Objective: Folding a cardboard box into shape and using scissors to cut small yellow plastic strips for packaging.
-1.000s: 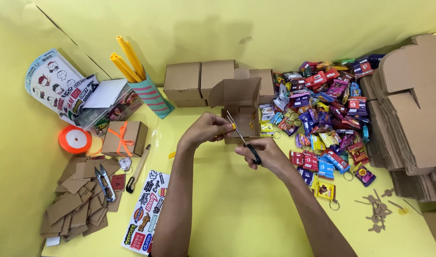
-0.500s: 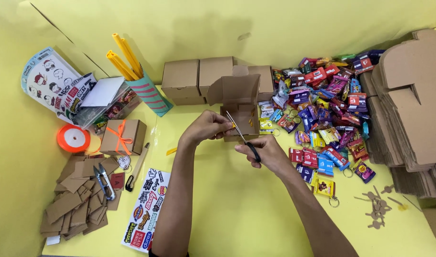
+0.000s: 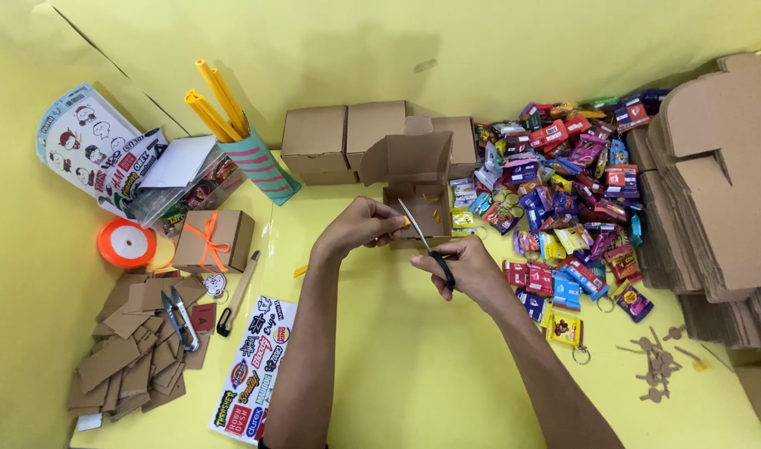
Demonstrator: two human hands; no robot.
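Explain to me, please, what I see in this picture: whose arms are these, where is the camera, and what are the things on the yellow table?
There is no machine here. A camera worn on a person's head looks down at their own two bare arms. The left hand pinches a small yellow piece. The right hand holds black-handled scissors, blades pointing at that piece, over an open cardboard box. On the yellow table lie closed boxes, a heap of colourful packets, flat cardboard stacks, a striped cup with yellow sticks, an orange ribbon roll, a box tied with orange ribbon, sticker sheets and cardboard scraps.
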